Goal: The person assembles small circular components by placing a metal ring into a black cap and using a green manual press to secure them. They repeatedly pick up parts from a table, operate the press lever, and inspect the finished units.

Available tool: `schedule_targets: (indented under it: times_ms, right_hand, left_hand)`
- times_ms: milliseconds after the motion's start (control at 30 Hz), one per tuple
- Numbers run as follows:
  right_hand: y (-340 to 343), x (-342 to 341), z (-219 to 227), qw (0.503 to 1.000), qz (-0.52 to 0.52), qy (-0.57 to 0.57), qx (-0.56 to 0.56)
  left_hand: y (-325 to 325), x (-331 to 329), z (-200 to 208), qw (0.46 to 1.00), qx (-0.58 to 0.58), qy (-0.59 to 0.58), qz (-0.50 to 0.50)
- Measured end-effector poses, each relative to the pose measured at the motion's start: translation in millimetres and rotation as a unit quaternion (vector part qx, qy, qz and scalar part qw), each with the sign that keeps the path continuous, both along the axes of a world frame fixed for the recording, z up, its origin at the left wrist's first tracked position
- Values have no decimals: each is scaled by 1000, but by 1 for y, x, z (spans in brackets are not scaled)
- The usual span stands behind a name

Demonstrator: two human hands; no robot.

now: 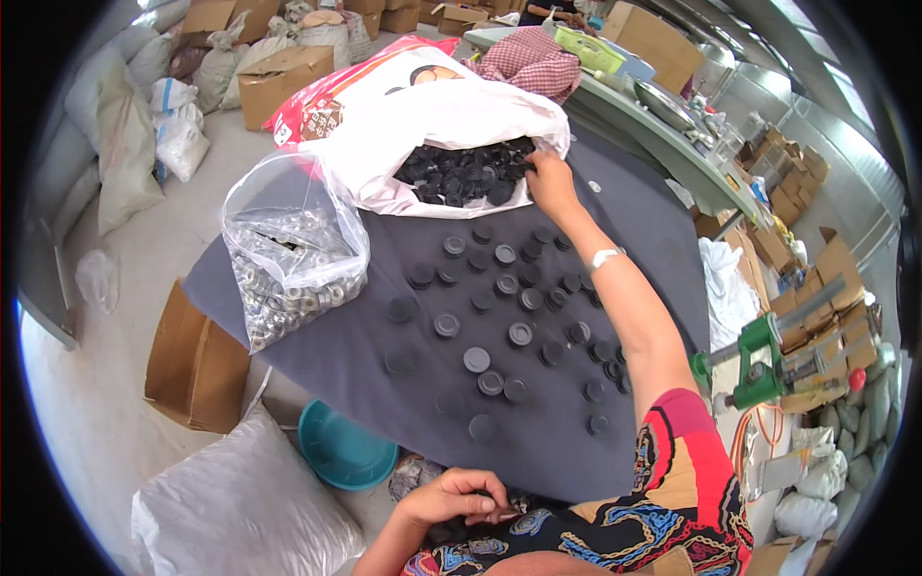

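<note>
A large white sack (355, 144) lies on its side on the dark cloth-covered table (403, 451), its mouth full of round black plastic caps (466, 173). My right hand (551, 184) reaches to the right edge of that mouth. Its fingers are closed at the caps; whatever is between them is hidden. Many loose black caps (520, 334) are spread over the cloth, some stacked. Near my body, below the table's front edge, my left hand (451, 501) is curled with the thumb against the fingers, and I cannot see what it holds.
A clear plastic bag of small metal parts (298, 288) stands on the table's left. On the floor are a cardboard box (197, 360), a teal basin (346, 451) and a stuffed white sack (245, 494). A green hand press (759, 360) stands at the right.
</note>
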State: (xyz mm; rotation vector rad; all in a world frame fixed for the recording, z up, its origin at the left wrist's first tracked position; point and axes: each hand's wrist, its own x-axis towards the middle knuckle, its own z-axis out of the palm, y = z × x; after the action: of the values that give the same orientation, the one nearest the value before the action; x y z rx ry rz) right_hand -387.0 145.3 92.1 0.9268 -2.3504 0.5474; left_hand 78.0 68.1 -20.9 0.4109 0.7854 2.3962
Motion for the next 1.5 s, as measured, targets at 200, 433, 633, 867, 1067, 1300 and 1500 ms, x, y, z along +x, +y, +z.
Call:
schedule_targets:
  times_ms: [200, 433, 633, 867, 1067, 1300, 1500]
  right_hand:
    - [116, 211, 46, 978, 110, -174, -30]
    - [253, 400, -8, 995, 29, -84, 39]
    - [320, 455, -55, 986, -61, -4, 154]
    - [326, 462, -61, 996, -57, -42, 58]
    - [327, 451, -48, 990, -16, -121, 78]
    - [329, 450, -46, 987, 12, -131, 88]
    - [323, 442, -37, 974, -3, -221, 43]
  left_hand:
    - [13, 1, 17, 998, -26, -28, 52]
    - [43, 10, 27, 953, -244, 35, 177]
    - [118, -24, 68, 753, -482, 355, 271]
    - [142, -44, 50, 519, -627, 457, 358]
    - [131, -49, 39, 452, -666, 422, 418]
    - [119, -56, 39, 574, -587, 395, 412]
    - [116, -55, 37, 541, -552, 423, 472]
